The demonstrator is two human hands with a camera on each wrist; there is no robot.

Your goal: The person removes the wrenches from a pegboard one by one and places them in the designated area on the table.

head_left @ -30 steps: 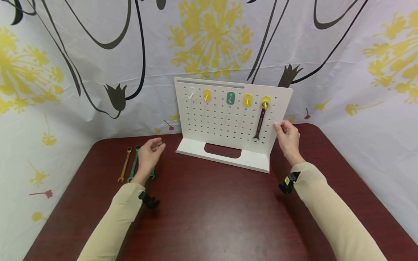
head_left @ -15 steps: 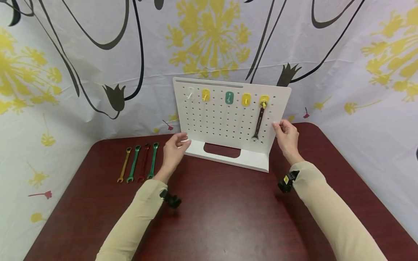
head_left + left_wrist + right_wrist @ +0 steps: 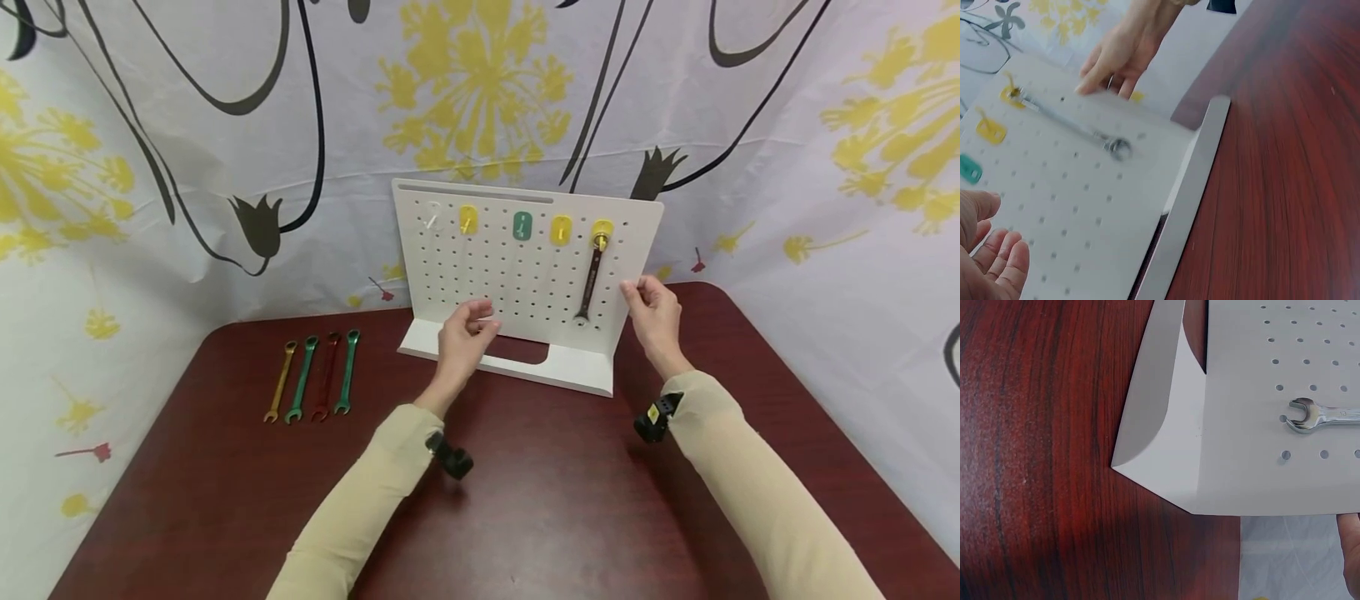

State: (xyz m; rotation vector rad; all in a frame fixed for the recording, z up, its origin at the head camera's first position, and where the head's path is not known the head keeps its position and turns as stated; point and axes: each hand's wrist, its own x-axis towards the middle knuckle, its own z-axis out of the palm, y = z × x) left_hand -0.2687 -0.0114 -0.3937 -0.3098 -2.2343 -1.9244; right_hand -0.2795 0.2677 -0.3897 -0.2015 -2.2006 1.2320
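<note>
A white pegboard [image 3: 502, 275] stands upright on its base. From its rightmost yellow hook [image 3: 602, 229] hangs a combination wrench [image 3: 589, 283], ring end up, open end down. My right hand [image 3: 654, 321] pinches the board's right edge, thumb on the front face; only a small part of this hand shows in the right wrist view. In front of the board's lower middle, my left hand [image 3: 463, 342] holds nothing, its fingers loosely bent and apart from the hanging wrench. The left wrist view shows both this hand [image 3: 994, 256] and the wrench [image 3: 1072, 122], slightly blurred.
On the table's left lie several wrenches side by side: a gold one [image 3: 281, 382], a green one [image 3: 302, 380], a red one [image 3: 326, 377] and another green one [image 3: 347, 372]. A clear hook [image 3: 431, 216], more yellow hooks and a green hook [image 3: 522, 226] line the board's top. Patterned fabric [image 3: 315, 150] hangs behind.
My left hand has moved right, from above the wrenches on the table to the front of the pegboard, uncovering those wrenches. My right hand stays at the board's edge.
</note>
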